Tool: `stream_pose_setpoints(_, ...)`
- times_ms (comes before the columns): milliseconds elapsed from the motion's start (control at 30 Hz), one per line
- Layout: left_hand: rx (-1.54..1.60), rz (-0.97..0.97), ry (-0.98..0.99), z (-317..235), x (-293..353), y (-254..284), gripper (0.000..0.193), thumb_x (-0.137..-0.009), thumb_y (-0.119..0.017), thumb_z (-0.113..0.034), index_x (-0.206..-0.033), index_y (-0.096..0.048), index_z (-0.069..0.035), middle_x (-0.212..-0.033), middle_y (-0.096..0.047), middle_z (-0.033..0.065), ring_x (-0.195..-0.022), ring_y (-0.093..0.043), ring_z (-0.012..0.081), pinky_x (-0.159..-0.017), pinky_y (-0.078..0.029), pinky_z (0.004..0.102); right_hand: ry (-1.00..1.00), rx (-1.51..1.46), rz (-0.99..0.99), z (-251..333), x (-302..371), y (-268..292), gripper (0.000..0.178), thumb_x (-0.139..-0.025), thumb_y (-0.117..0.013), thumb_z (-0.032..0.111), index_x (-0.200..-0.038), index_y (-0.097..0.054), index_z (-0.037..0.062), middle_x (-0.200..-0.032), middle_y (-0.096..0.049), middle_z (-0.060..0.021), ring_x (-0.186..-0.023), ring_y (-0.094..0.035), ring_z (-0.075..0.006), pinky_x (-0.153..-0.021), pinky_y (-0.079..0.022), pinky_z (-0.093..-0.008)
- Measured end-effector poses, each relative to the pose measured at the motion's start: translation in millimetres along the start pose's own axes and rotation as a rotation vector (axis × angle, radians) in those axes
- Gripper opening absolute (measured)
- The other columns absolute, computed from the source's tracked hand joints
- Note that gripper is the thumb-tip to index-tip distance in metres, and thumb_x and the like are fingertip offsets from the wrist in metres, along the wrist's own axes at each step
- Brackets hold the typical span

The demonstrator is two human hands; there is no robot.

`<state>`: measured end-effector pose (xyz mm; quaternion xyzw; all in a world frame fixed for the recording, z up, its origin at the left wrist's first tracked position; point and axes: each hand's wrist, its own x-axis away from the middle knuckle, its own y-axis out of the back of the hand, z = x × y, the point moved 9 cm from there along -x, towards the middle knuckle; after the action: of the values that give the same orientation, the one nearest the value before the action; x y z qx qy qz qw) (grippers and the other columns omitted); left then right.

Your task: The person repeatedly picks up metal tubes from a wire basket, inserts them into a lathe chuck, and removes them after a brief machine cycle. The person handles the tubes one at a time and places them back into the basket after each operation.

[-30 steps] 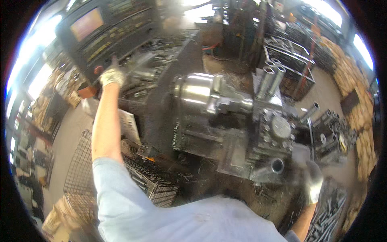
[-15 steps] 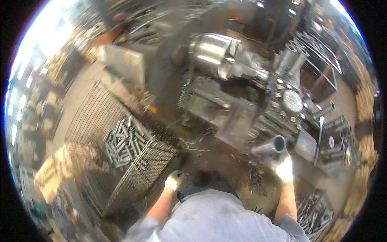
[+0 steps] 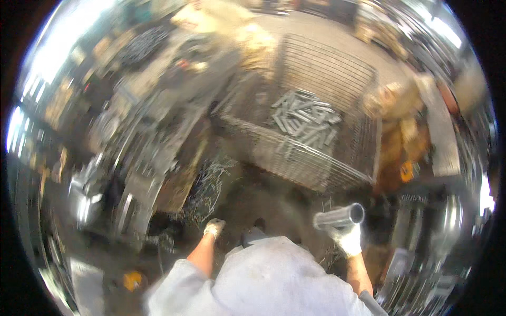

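My right hand (image 3: 347, 240), in a white glove, is closed around a short metal tube (image 3: 333, 217). The tube lies almost level, its open round end facing right. On the other side of my body, my left hand (image 3: 214, 227) hangs in a pale glove. Its fingers look curled in, and I see nothing in them, though the glove is small and slightly blurred. Ahead of both hands stands a wire mesh basket (image 3: 316, 158). Inside it lies a pile of short metal tubes (image 3: 305, 117), apart from the one I hold.
Left of the basket, a long metal bench or machine bed (image 3: 150, 152) is smeared by motion. Metal shavings (image 3: 208, 184) lie by its near edge. A pale upright panel (image 3: 437, 126) stands right of the basket. Shiny machine parts (image 3: 450, 221) are at the right. Yellowish sacking (image 3: 226, 23) lies beyond.
My view has swung left, so the basket moved from the left to straight ahead and the lathe shifted to the right edge. The tube is still in my right hand.
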<state>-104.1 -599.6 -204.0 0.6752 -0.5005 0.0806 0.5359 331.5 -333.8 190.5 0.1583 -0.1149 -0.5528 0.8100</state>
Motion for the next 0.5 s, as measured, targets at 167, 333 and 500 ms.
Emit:
stream_pose_setpoints(167,0.657,-0.242,0.490,171,73,9,0.039,-0.099,-0.060,-0.034,-0.114,-0.075,-0.002,-0.102,-0.079,0.0153,-0.093,-0.076,0.0346,-0.082,-0.058,0.0437,0.513,0.099,0.546,124,-66,-212,0.027,-0.073,-0.085,0.000,-0.097,-0.086,0.0125,-0.106,-0.081,-0.0054,-0.100,-0.074,-0.0250,-0.091,-0.058,-0.0380)
stream_pose_setpoints(333,1.685,-1.046,0.695,199,221,17,0.047,-0.104,-0.057,-0.039,-0.120,-0.071,0.003,-0.083,-0.069,0.0113,-0.069,-0.065,0.0231,-0.067,-0.053,0.0377,0.835,0.109,0.816,203,-110,-388,0.021,-0.077,-0.087,0.020,-0.094,-0.080,0.0101,-0.100,-0.079,-0.0132,-0.093,-0.077,-0.0297,-0.081,-0.060,-0.0403)
stream_pose_setpoints(500,1.345,-1.894,1.135,192,366,16,0.055,-0.110,-0.052,-0.044,-0.136,-0.061,0.004,-0.118,-0.068,0.0161,-0.099,-0.066,0.0260,-0.088,-0.054,0.0388,0.685,0.301,0.923,223,-164,-540,0.048,-0.075,-0.088,0.041,-0.105,-0.074,0.0051,-0.099,-0.078,-0.0206,-0.096,-0.077,-0.0362,-0.083,-0.060,-0.0432)
